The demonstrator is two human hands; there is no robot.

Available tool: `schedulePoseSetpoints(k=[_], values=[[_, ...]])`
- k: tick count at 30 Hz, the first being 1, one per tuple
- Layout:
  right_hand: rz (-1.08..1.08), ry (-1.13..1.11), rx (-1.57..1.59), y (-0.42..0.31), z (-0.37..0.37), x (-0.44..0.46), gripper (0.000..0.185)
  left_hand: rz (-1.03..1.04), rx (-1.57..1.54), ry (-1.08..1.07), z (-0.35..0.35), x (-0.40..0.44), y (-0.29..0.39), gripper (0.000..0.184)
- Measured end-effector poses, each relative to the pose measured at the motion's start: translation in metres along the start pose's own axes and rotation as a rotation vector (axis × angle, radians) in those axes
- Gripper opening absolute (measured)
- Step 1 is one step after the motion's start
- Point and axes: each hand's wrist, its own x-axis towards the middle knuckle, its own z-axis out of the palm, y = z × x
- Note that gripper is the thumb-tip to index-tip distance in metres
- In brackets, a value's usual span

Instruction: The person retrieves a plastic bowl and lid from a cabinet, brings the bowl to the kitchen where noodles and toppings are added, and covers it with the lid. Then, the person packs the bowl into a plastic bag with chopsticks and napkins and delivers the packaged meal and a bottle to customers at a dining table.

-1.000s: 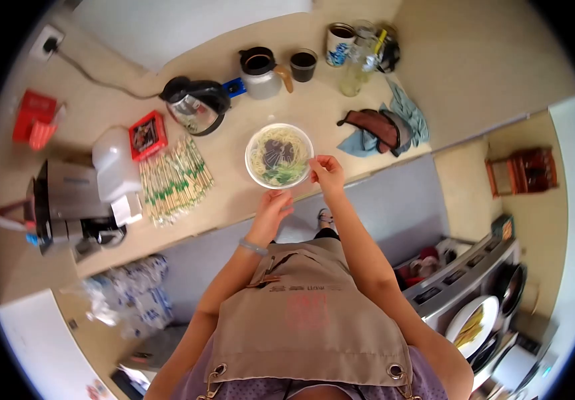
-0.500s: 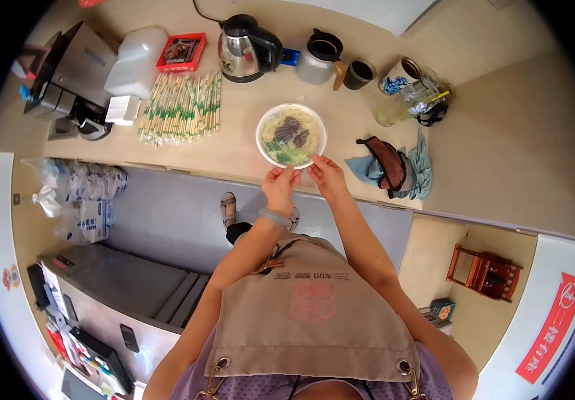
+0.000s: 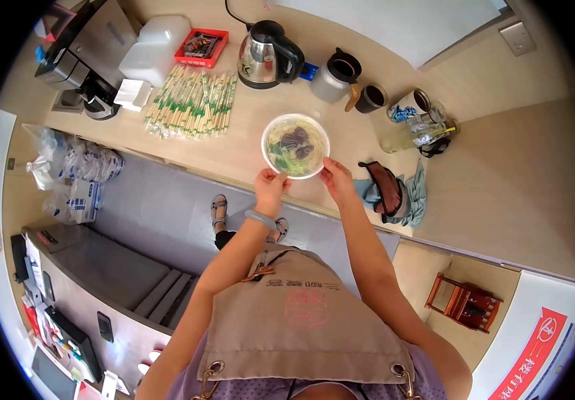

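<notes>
A round white bowl point(image 3: 295, 146) of noodles, green leaves and dark slices stands on the counter near its front edge. Its top has a glossy haze, as from a clear lid, though I cannot tell for sure. My left hand point(image 3: 271, 187) is closed at the near-left part of the rim, fingertips pinched against it. At the near-right part, my right hand point(image 3: 336, 179) pinches the rim between thumb and fingers. A grey bangle point(image 3: 261, 219) circles my left wrist.
Wrapped chopsticks point(image 3: 193, 103) lie left of the bowl. Behind it stand an electric kettle point(image 3: 267, 57), a coffee pot point(image 3: 331, 79) and a dark cup point(image 3: 371, 98). A brown pouch point(image 3: 382, 187) rests on a blue-grey cloth to the right. A coffee machine point(image 3: 91, 60) occupies the left end.
The camera view has turned slightly, shifting the whole scene. My hands have spread farther apart along the bowl's rim, the right one higher up its side.
</notes>
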Motion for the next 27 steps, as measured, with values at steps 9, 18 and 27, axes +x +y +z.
schedulePoseSetpoints(k=[9, 18, 27], values=[[-0.012, -0.114, -0.082, -0.017, 0.007, 0.017, 0.024, -0.006, 0.362, -0.230, -0.029, 0.031, 0.048, 0.011], [-0.006, -0.125, -0.161, -0.030, 0.013, 0.012, 0.017, -0.075, 0.689, -0.526, -0.037, 0.071, 0.095, 0.014], [0.200, -0.196, -0.103, -0.030, 0.001, -0.001, 0.024, -0.004, 0.849, -0.744, -0.035, 0.111, 0.113, 0.010]])
